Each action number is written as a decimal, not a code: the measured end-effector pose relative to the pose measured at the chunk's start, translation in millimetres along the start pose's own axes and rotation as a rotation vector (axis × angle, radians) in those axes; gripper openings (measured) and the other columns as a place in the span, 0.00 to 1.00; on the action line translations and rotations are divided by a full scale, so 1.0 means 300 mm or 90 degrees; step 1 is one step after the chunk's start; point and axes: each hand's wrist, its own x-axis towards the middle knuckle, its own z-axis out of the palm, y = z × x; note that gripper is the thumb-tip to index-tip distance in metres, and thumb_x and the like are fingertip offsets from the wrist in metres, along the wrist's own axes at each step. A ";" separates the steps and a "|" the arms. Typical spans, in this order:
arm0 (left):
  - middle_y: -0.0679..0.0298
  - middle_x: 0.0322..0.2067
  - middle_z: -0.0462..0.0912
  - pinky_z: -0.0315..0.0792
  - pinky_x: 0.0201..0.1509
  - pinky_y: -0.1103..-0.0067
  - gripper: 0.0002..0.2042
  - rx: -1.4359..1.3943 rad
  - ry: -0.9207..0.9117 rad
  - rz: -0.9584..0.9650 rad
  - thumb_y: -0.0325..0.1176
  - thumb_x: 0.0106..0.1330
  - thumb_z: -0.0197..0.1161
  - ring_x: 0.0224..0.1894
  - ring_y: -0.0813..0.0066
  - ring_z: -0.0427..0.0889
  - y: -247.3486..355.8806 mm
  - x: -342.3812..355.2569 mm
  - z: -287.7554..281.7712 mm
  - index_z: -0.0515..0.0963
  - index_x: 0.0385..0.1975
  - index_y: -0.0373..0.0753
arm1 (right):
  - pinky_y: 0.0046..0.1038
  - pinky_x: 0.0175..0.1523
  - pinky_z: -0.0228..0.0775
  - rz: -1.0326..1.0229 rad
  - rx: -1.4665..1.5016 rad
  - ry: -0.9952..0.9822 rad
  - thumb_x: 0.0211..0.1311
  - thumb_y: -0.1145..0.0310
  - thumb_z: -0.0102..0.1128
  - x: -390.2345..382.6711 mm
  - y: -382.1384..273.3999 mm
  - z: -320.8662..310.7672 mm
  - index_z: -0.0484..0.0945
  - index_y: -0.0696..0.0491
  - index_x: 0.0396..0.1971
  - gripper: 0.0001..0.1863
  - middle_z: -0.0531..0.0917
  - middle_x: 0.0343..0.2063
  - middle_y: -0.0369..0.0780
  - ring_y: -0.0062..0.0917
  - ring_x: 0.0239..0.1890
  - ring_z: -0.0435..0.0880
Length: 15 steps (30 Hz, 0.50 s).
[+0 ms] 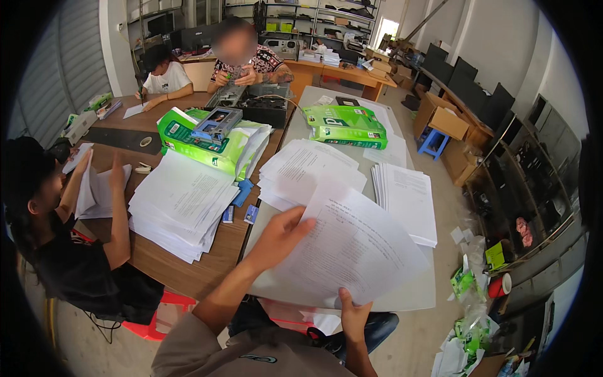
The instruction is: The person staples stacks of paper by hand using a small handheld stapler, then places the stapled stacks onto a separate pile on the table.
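With the held paper (pixel 352 251) as the clock's centre, the left pile (pixel 182 204) at nine to ten has ragged edges; a brushing forearm could fan it further. At ten, a metal drive (pixel 217 125) sits on a soft green packet (pixel 179 135) and could slide if that sags. The left hand (pixel 279 234), at nine, has its fingers at the paper's edge; whether they pinch it I cannot tell. The middle pile (pixel 314 169), at eleven, lies close behind the paper, so sheets could mix. The right hand (pixel 355 316), at six, clamps the lower edge, thumb in front, fingers hidden; a tight grip could crease it. At one to two, the right pile (pixel 408 201) reaches the table's side, where a knock could spill it.

Writing: printed lines on the left pile, middle pile and held paper are too small to read; the second green packet (pixel 369 139), at twelve, bears bold, pale lettering.
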 end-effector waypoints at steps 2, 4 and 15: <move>0.67 0.39 0.82 0.70 0.47 0.84 0.11 0.120 -0.016 0.046 0.32 0.75 0.55 0.42 0.86 0.75 0.089 0.040 0.003 0.76 0.47 0.30 | 0.31 0.62 0.64 0.033 0.038 -0.001 0.62 0.70 0.68 -0.037 0.005 0.011 0.70 0.65 0.56 0.26 0.78 0.51 0.45 0.30 0.53 0.75; 0.68 0.38 0.81 0.69 0.46 0.85 0.10 0.060 -0.022 0.062 0.31 0.75 0.55 0.41 0.87 0.74 0.143 0.069 0.061 0.76 0.45 0.31 | 0.31 0.61 0.65 0.030 0.055 0.005 0.62 0.70 0.68 -0.067 -0.009 0.029 0.70 0.66 0.54 0.25 0.79 0.49 0.45 0.30 0.52 0.76; 0.60 0.41 0.81 0.69 0.52 0.83 0.10 0.195 -0.080 0.177 0.29 0.74 0.56 0.45 0.81 0.77 0.242 0.041 0.274 0.73 0.48 0.30 | 0.32 0.62 0.63 0.020 0.106 0.067 0.62 0.68 0.68 -0.108 0.066 0.008 0.70 0.63 0.56 0.27 0.77 0.52 0.45 0.31 0.55 0.74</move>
